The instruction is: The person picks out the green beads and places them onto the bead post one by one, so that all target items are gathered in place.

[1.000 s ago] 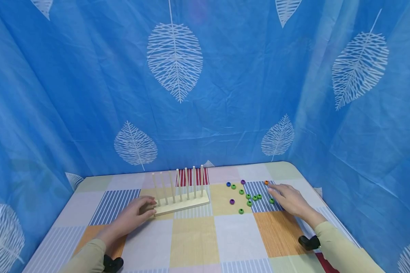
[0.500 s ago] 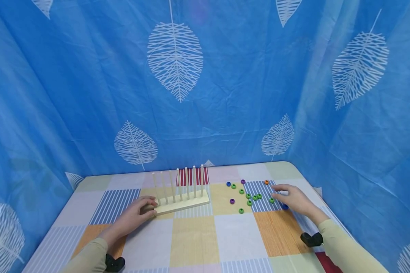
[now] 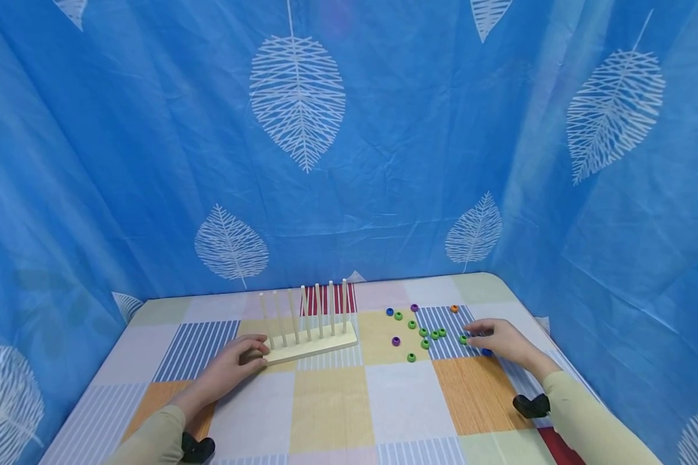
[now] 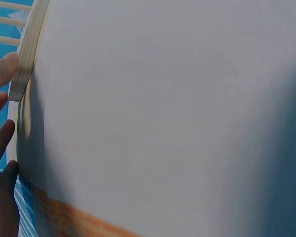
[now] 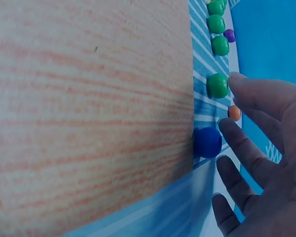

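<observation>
"Green bead (image 5: pixel 218 86): where did it lie?"

"On the tabletop (image 3: pixel 328 407), right at the thumb tip of the right hand (image 3: pixel 503 339); I couldn't tell whether they touched."

"Was that hand holding anything?"

"Nothing; its fingers were spread loosely apart, with a blue bead (image 5: pixel 207 142) and an orange bead (image 5: pixel 234 113) near them."

"And the left hand (image 3: pixel 231 363)?"

"It was half closed, thumb and fingers gripping one end of the peg rack (image 3: pixel 312 351)."

Your table (image 3: pixel 479 282) wears a patchwork cloth (image 3: pixel 331 407); on it stand a wooden peg rack (image 3: pixel 312 348) and, to its right, scattered beads (image 3: pixel 423 332).
</observation>
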`<state>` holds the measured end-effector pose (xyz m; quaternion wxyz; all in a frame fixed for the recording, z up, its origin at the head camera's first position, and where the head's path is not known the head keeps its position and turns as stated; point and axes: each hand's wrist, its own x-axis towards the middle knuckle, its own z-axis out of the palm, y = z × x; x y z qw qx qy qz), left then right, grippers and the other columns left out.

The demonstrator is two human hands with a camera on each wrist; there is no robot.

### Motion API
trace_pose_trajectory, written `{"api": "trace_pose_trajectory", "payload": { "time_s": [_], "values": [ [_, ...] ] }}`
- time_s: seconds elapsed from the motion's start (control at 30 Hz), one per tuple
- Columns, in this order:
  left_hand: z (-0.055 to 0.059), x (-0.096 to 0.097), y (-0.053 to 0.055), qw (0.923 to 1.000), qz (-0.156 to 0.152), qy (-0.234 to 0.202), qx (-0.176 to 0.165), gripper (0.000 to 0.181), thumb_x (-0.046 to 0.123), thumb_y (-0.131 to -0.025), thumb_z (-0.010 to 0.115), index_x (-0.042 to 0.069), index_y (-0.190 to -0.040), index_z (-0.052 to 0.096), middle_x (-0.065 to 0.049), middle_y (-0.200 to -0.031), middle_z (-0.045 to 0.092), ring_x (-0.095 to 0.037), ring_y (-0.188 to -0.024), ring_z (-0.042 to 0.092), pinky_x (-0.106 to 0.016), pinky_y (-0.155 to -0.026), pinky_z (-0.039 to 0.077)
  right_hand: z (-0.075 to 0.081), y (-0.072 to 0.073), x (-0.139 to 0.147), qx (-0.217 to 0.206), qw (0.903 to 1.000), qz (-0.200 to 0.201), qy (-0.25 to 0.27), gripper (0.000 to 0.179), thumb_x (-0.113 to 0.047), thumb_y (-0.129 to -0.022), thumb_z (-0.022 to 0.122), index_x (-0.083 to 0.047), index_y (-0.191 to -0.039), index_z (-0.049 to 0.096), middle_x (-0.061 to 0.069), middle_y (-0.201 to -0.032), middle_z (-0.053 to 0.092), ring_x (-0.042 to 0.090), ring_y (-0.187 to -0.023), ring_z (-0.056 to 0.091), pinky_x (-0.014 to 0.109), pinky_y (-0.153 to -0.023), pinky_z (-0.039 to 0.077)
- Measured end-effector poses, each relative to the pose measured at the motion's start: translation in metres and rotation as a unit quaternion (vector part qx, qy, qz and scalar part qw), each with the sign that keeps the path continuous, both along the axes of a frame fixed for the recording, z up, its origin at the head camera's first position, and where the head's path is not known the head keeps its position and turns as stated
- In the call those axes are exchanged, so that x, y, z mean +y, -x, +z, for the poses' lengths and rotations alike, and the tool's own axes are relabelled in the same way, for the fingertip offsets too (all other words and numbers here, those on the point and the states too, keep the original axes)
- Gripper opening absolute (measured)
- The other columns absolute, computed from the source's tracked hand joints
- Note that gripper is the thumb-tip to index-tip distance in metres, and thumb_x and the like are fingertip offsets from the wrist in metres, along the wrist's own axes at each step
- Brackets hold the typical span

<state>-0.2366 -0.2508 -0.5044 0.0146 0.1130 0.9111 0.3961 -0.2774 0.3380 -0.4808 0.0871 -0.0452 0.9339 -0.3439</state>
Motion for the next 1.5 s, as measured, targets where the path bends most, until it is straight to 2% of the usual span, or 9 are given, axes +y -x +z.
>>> {"api": "trace_pose_trajectory", "payload": {
  "time_s": [0.3, 0.5, 0.93, 1.23, 1.5],
  "values": [
    [0.0, 0.001, -0.001, 1.0, -0.002, -0.001, 0.008, 0.012, 0.021, -0.094, 0.076, 0.021, -0.105, 0.072, -0.011, -0.143, 0.057, -0.04, -0.138, 0.045, -0.062, -0.115, 0.031, -0.002, -0.003, 0.006, -0.009, 0.9998, 0.003, 0.016, 0.051, -0.036, -0.094, 0.075, -0.005, -0.133, 0.066, 0.021, -0.134, 0.061, 0.036, -0.118, 0.055, 0.053, -0.098, 0.053],
    [0.0, 0.001, 0.0, 0.9999, 0.009, 0.004, 0.003, 0.014, 0.023, -0.094, 0.077, 0.02, -0.107, 0.072, -0.011, -0.143, 0.057, -0.039, -0.138, 0.045, -0.062, -0.116, 0.031, -0.005, -0.002, 0.009, -0.013, 0.9997, 0.004, 0.022, 0.053, -0.039, -0.093, 0.076, -0.006, -0.133, 0.067, 0.023, -0.137, 0.058, 0.039, -0.122, 0.052, 0.058, -0.101, 0.049],
    [0.0, 0.001, 0.001, 0.9999, 0.013, -0.008, -0.004, 0.016, 0.024, -0.094, 0.077, 0.018, -0.108, 0.071, -0.01, -0.142, 0.057, -0.038, -0.138, 0.046, -0.061, -0.115, 0.033, -0.006, 0.003, 0.007, -0.039, 0.9984, -0.023, 0.034, 0.052, -0.04, -0.091, 0.078, -0.009, -0.131, 0.069, 0.029, -0.144, 0.05, 0.044, -0.125, 0.047, 0.069, -0.107, 0.037],
    [-0.001, 0.002, 0.0, 0.9998, 0.017, -0.007, -0.005, 0.015, 0.023, -0.093, 0.077, 0.018, -0.106, 0.071, -0.01, -0.14, 0.059, -0.039, -0.137, 0.047, -0.061, -0.115, 0.034, -0.013, 0.006, 0.007, -0.032, 0.9989, -0.031, 0.011, 0.05, -0.044, -0.089, 0.079, -0.012, -0.126, 0.073, 0.029, -0.144, 0.049, 0.046, -0.128, 0.044, 0.072, -0.107, 0.033],
    [0.0, 0.003, 0.0, 0.9999, 0.015, -0.002, 0.001, 0.013, 0.021, -0.093, 0.077, 0.018, -0.105, 0.07, -0.01, -0.14, 0.059, -0.039, -0.136, 0.047, -0.061, -0.115, 0.034, -0.016, 0.006, 0.008, -0.035, 0.9987, -0.034, 0.012, 0.049, -0.043, -0.089, 0.079, -0.011, -0.125, 0.073, 0.028, -0.142, 0.051, 0.044, -0.124, 0.047, 0.071, -0.106, 0.035]
  ]
}}
